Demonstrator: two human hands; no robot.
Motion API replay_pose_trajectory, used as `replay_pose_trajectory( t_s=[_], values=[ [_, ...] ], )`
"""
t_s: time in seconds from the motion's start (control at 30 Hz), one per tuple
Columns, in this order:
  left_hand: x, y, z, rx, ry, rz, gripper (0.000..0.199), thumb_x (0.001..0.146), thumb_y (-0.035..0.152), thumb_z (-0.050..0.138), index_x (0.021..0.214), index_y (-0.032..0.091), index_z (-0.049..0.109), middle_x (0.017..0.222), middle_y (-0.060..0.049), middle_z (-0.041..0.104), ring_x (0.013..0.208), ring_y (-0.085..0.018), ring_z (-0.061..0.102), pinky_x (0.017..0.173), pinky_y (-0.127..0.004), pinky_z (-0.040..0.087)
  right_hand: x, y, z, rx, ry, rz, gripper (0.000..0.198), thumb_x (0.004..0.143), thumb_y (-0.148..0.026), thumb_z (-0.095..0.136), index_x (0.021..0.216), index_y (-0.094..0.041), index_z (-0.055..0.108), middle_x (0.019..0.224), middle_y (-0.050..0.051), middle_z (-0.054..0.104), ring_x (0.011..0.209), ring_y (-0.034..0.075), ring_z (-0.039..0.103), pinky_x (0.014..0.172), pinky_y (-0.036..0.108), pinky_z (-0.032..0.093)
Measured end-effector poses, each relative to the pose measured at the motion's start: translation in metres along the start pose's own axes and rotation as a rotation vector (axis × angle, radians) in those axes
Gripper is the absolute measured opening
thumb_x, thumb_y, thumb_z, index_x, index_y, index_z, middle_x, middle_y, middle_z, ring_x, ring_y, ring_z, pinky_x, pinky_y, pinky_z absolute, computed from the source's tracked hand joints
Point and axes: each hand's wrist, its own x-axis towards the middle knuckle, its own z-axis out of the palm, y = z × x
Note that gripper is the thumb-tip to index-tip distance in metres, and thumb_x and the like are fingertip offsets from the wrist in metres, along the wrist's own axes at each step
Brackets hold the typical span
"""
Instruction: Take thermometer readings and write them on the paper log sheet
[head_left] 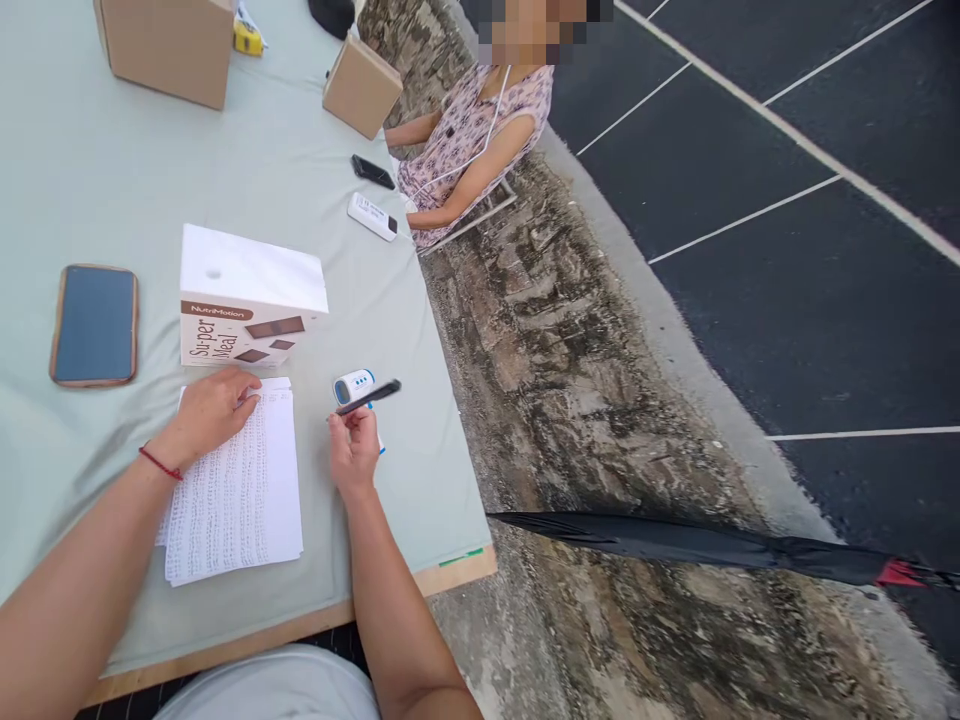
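Note:
A stack of white sheets [281, 480] covered with rows of handwriting lies on the cloth in front of me. Across its top edge rests my left hand [217, 410], fingers extended over the paper and a red cord at the wrist. To the right of the sheets, my right hand [355, 445] grips a black pen [375, 396], which points up and to the right, off the paper. Partly hidden behind that hand is a white-and-blue handheld device [354, 384] that looks like a thermometer. Just beyond the sheets stands a white "NutriMotion Super Meal" box [251, 270].
The cloth-covered table [420, 500] ends at a right edge above rough stone ground. A tablet [95, 325] lies left. Farther off are a white device [373, 216], a black phone [372, 171] and cardboard boxes [364, 85]. Another person [487, 130] sits at the right edge. A folded black umbrella [675, 540] juts right.

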Motion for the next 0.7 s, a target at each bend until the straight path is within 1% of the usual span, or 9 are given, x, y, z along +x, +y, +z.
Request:
replay_pose_trajectory(
  t_s=[0.07,0.13,0.2,0.27,0.37,0.43,0.5,0.7],
  values=[
    [0.000,0.000,-0.001,0.027,-0.015,0.004,0.031,0.094,0.035,0.049,0.108,0.022,0.073,0.092,-0.006,0.072,0.081,-0.025,0.069,0.065,-0.035,0.047,0.003,-0.003,0.017,0.181,0.071,0.122,0.027,0.084,-0.048,0.060,0.087,-0.025,0.047,0.077,-0.002,0.055,0.063,0.014,0.050,0.065,0.031,0.045],
    [-0.001,0.001,-0.002,0.064,-0.035,0.006,0.030,0.094,0.035,0.052,0.110,0.022,0.073,0.094,-0.006,0.072,0.083,-0.025,0.069,0.064,-0.035,0.046,0.006,-0.008,0.031,0.286,0.044,0.183,0.025,0.079,-0.046,0.059,0.087,-0.024,0.049,0.074,-0.003,0.056,0.060,0.014,0.052,0.063,0.031,0.046],
    [-0.002,0.003,-0.003,0.106,-0.058,0.004,0.029,0.094,0.035,0.055,0.111,0.022,0.074,0.096,-0.007,0.072,0.085,-0.027,0.069,0.063,-0.036,0.045,0.010,-0.012,0.038,0.297,-0.034,0.220,0.024,0.077,-0.045,0.056,0.089,-0.023,0.055,0.071,-0.002,0.059,0.062,0.016,0.055,0.064,0.032,0.049],
    [-0.003,0.006,-0.002,0.142,-0.073,0.008,0.028,0.095,0.035,0.057,0.113,0.023,0.075,0.099,-0.008,0.072,0.088,-0.028,0.070,0.063,-0.036,0.045,0.013,-0.014,0.041,0.247,-0.080,0.256,0.027,0.075,-0.045,0.055,0.088,-0.022,0.060,0.070,-0.001,0.061,0.063,0.017,0.056,0.063,0.032,0.049],
    [-0.004,0.011,0.000,0.199,-0.073,0.016,0.028,0.095,0.039,0.060,0.115,0.026,0.076,0.103,-0.009,0.071,0.091,-0.029,0.069,0.062,-0.036,0.045,0.017,-0.013,0.043,0.181,-0.068,0.307,0.027,0.069,-0.045,0.057,0.082,-0.023,0.059,0.067,-0.002,0.059,0.061,0.016,0.052,0.058,0.029,0.046],
    [-0.005,0.014,0.002,0.241,-0.079,0.018,0.029,0.096,0.040,0.060,0.116,0.027,0.076,0.104,-0.009,0.070,0.093,-0.030,0.069,0.062,-0.035,0.045,0.019,-0.012,0.046,0.181,-0.054,0.318,0.026,0.068,-0.046,0.057,0.080,-0.023,0.056,0.066,-0.004,0.057,0.060,0.015,0.051,0.056,0.028,0.045],
    [-0.006,0.015,0.003,0.251,-0.089,0.015,0.028,0.097,0.041,0.059,0.116,0.028,0.076,0.104,-0.010,0.068,0.094,-0.030,0.068,0.062,-0.034,0.045,0.018,-0.012,0.048,0.169,-0.052,0.301,0.025,0.069,-0.047,0.058,0.077,-0.024,0.053,0.065,-0.004,0.055,0.060,0.014,0.049,0.057,0.028,0.045],
    [-0.008,0.017,0.005,0.150,-0.100,0.036,0.021,0.099,0.035,0.058,0.105,0.028,0.077,0.100,-0.009,0.067,0.096,-0.028,0.066,0.066,-0.034,0.047,0.013,-0.014,0.050,0.115,-0.050,0.238,0.026,0.074,-0.050,0.057,0.072,-0.024,0.053,0.065,-0.002,0.053,0.063,0.015,0.046,0.059,0.029,0.045]
  ],
)
